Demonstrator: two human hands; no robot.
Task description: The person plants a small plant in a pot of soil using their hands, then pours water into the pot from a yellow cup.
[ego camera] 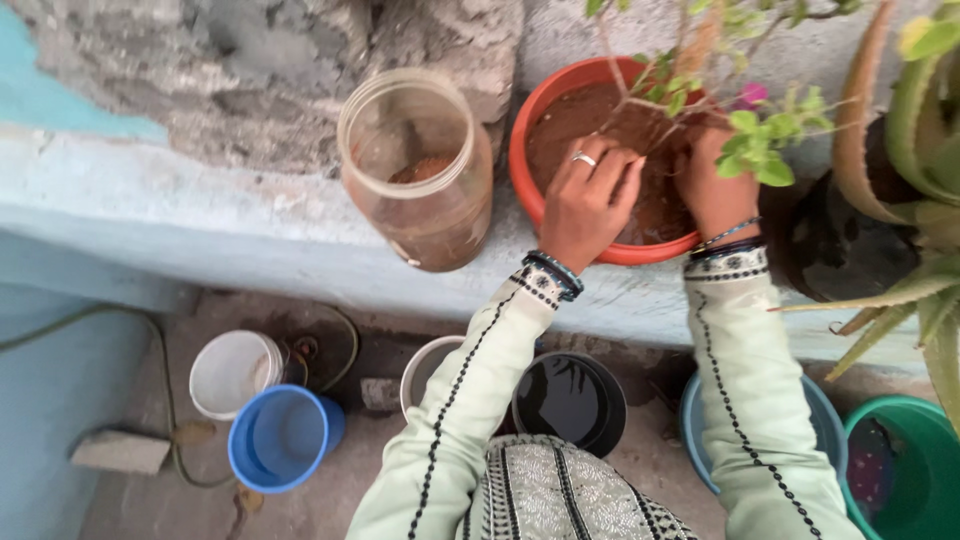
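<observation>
An orange flower pot [527, 150] full of brown soil [575, 120] stands on a pale blue ledge [200, 230]. A thin-stemmed plant [700, 90] with green leaves and a pink flower grows in it. My left hand [590, 200], wearing a ring and bracelets, presses flat on the soil at the pot's near side. On the other side of the stem my right hand [715, 185] rests on the soil, partly hidden by leaves. Neither hand holds anything.
A clear plastic jar [420, 170] with some brown soil inside stands left of the pot. A spiky green plant [920, 150] fills the right edge. Below the ledge sit a white bucket [235, 372], blue bucket [285, 438], dark water container [570, 400] and green tub [915, 470].
</observation>
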